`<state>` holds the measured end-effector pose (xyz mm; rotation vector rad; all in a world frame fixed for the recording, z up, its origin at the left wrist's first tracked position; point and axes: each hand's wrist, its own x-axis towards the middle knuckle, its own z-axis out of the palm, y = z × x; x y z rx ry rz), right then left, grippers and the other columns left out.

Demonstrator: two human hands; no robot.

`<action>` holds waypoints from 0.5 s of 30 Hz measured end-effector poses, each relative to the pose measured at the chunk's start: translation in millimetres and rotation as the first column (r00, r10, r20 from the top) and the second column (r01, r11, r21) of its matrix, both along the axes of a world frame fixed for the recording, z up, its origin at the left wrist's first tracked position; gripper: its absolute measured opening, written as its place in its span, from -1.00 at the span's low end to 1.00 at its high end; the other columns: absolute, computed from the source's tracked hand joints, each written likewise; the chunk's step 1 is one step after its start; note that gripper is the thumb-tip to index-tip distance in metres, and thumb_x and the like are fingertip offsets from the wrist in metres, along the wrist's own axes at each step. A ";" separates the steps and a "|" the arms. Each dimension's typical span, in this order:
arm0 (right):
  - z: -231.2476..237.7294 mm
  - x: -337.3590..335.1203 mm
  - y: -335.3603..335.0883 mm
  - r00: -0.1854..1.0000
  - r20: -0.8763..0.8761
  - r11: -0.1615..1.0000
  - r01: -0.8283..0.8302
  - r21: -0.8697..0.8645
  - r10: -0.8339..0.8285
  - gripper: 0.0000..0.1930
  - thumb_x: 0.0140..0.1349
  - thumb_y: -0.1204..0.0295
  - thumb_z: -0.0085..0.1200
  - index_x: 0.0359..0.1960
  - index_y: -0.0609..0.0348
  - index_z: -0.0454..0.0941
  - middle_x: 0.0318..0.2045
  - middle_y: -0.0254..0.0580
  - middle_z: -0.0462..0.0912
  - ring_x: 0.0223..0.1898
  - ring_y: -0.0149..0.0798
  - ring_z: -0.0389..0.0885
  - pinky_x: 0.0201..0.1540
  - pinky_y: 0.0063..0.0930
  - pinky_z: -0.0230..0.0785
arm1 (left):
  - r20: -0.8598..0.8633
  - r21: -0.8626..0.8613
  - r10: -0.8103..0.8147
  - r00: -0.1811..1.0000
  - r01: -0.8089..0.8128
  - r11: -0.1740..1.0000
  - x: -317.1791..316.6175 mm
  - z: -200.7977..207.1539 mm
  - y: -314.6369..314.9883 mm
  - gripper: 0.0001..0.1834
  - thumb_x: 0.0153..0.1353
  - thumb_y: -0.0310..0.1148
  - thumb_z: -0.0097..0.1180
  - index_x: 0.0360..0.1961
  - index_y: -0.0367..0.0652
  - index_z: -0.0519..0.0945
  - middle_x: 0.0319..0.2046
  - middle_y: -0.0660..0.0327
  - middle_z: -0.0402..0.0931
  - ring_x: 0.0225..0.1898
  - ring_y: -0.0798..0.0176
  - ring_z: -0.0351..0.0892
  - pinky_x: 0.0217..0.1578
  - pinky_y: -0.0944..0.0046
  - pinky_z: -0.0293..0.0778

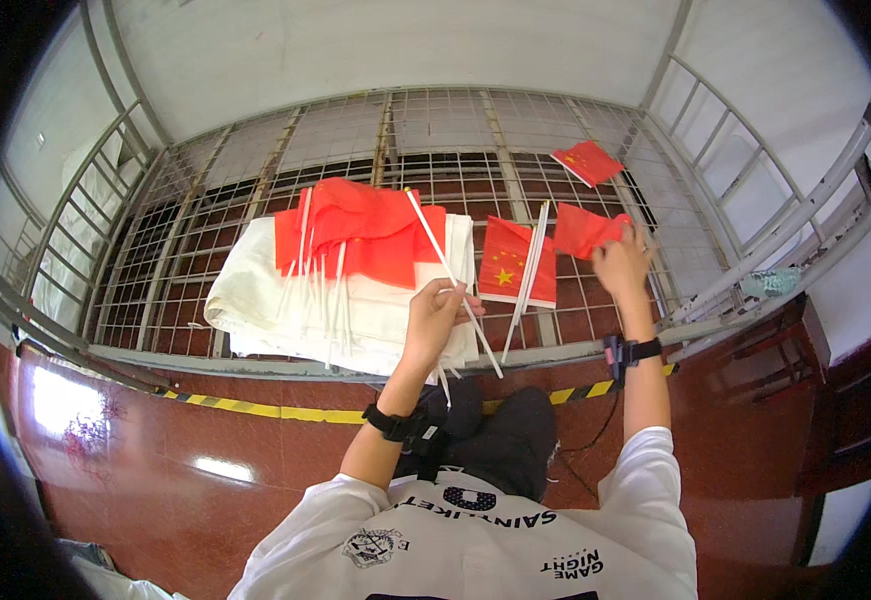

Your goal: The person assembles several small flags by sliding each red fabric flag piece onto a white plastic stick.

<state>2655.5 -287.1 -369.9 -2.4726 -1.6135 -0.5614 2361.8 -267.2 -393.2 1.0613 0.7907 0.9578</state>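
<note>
My left hand (pixel 436 318) is closed around a thin white flagstick (pixel 430 230), which slants from upper left to lower right. My right hand (pixel 624 262) pinches the edge of a small red flag (pixel 584 231). Between the two hands lies another red flag with yellow stars (pixel 503 265), with several white sticks (pixel 531 270) across it. To the left, a heap of red flags (pixel 361 220) with white sticks rests on a folded white cloth (pixel 246 285). A separate red flag (pixel 589 163) lies farther back on the right.
Everything lies on a metal mesh bed frame (pixel 186 230) with rails at both ends. Yellow-and-black tape (pixel 256 409) runs along the reddish floor (pixel 176 500) at the front. A greenish patch (pixel 771 283) shows on the right rail.
</note>
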 end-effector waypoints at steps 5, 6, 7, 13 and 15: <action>-25.8 43.3 -1.3 0.963 -0.182 0.950 0.142 -0.278 -0.197 -0.55 -0.01 0.20 0.09 -0.05 0.06 0.46 0.28 -0.13 -0.03 0.30 0.09 -0.23 0.16 0.37 -0.45 | 0.027 0.039 -0.025 0.999 0.024 0.999 -13.6 -5.5 -5.0 -0.78 0.26 -0.31 -0.09 -0.22 -0.27 0.39 -0.42 0.14 0.55 -0.36 0.28 0.58 -0.33 0.40 0.45; -34.6 49.8 0.3 0.944 -0.237 0.956 0.175 -0.236 -0.231 -0.50 -0.01 0.21 0.08 0.01 0.09 0.41 0.28 -0.17 -0.02 0.30 0.07 -0.22 0.15 0.39 -0.43 | 0.032 0.037 -0.020 0.999 0.019 0.999 -14.9 -5.8 -6.3 -0.78 0.26 -0.31 -0.09 -0.22 -0.27 0.39 -0.42 0.14 0.55 -0.36 0.28 0.58 -0.33 0.40 0.45; -36.6 52.3 1.4 0.946 -0.233 0.956 0.171 -0.237 -0.227 -0.50 -0.01 0.21 0.08 0.01 0.09 0.41 0.28 -0.17 -0.02 0.30 0.07 -0.22 0.15 0.39 -0.43 | 0.035 0.044 -0.012 0.999 0.011 0.999 -16.1 -6.1 -6.0 -0.79 0.26 -0.32 -0.09 -0.22 -0.27 0.39 -0.42 0.13 0.55 -0.36 0.27 0.59 -0.33 0.40 0.46; 1.2 15.5 -8.0 0.977 -0.097 0.957 0.205 0.206 -0.189 -0.57 0.10 0.31 -0.03 -0.02 0.29 0.34 0.28 -0.26 0.00 0.31 -0.05 -0.13 0.12 0.39 -0.30 | 0.093 0.090 0.020 0.995 -0.029 0.996 -28.8 -11.2 -12.0 -0.82 0.28 -0.37 -0.14 -0.24 -0.29 0.35 -0.48 0.15 0.51 -0.41 0.33 0.53 -0.34 0.38 0.46; 34.0 -14.9 -22.8 0.997 0.079 0.926 -0.049 0.373 0.021 -0.67 0.16 0.38 -0.11 -0.07 0.31 0.37 0.23 -0.22 0.12 0.24 -0.09 0.08 0.15 0.16 -0.11 | 0.112 0.117 0.013 0.994 -0.026 0.993 -31.7 -11.7 -12.7 -0.82 0.28 -0.36 -0.14 -0.24 -0.29 0.35 -0.49 0.16 0.50 -0.42 0.34 0.52 -0.35 0.39 0.45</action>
